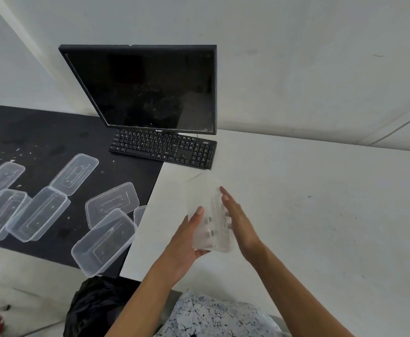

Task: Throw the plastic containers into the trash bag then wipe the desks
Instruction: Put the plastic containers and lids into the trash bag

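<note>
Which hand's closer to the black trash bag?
Left. The left hand grips the clear container, above and right of the trash bag; the right hand lies flat on the container's far side.

- There is one camera only, worn on the person's head, facing forward and steeply down over the white desk point(308, 215).
- It sits close. Both forearms rise from the bottom edge, and the left hand point(187, 244) and right hand point(240, 227) hold a clear container point(204, 190) just below mid-frame.
- The lens is wide. The monitor point(150, 88) and keyboard point(162, 147) are at upper centre, the black desk point(41, 132) at left, the trash bag point(94, 310) at bottom left, and the wall point(296, 57) across the top.
</note>
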